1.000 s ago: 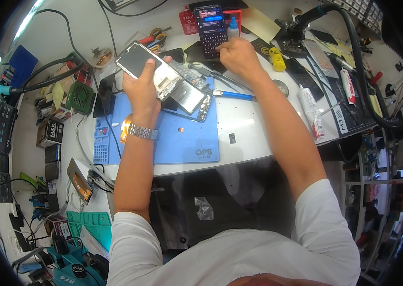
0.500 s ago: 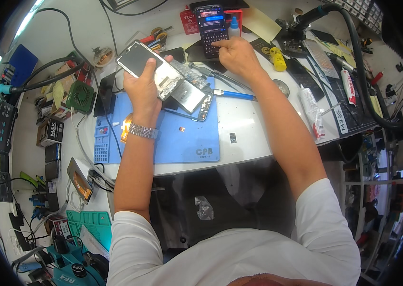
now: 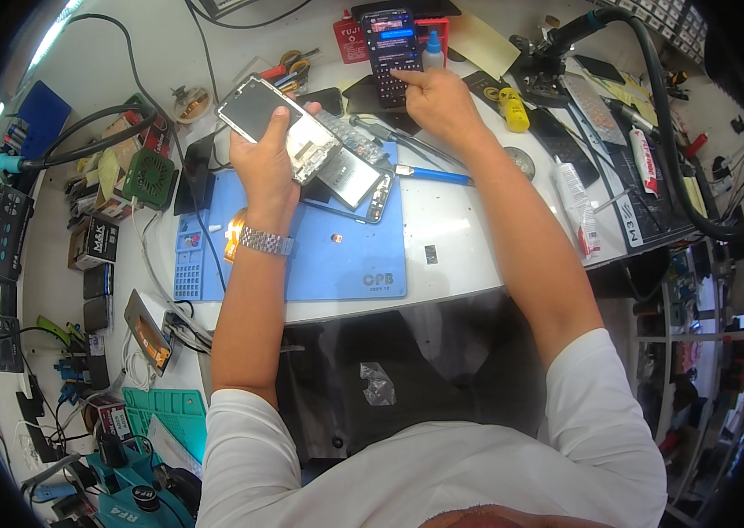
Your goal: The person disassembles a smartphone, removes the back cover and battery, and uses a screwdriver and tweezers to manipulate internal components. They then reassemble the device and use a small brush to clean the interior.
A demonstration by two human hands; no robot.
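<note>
My left hand [image 3: 263, 154] grips a partly dismantled phone screen assembly [image 3: 316, 157], its thumb lying across the pale inner face. Under and beside it, an opened phone body [image 3: 356, 180] with a silvery battery rests partly on the blue repair mat [image 3: 328, 260]. An upright smartphone [image 3: 389, 53], lit with a chat and an on-screen keyboard, stands at the back. My right hand [image 3: 444, 104] holds nothing; its index finger points out to the keyboard, and the other fingers are curled. A small copper-coloured piece [image 3: 337, 238] lies on the mat.
A blue pen-like tool [image 3: 433, 174] and tweezers lie right of the opened phone. Beyond my right arm are a yellow bottle [image 3: 513, 110], a white tube [image 3: 576, 207] and a microscope stand [image 3: 541, 69]. A green fan [image 3: 148, 179] and cables crowd the left.
My right index finger has shifted very slightly over the smartphone's keyboard. My left hand keeps its hold on the screen assembly.
</note>
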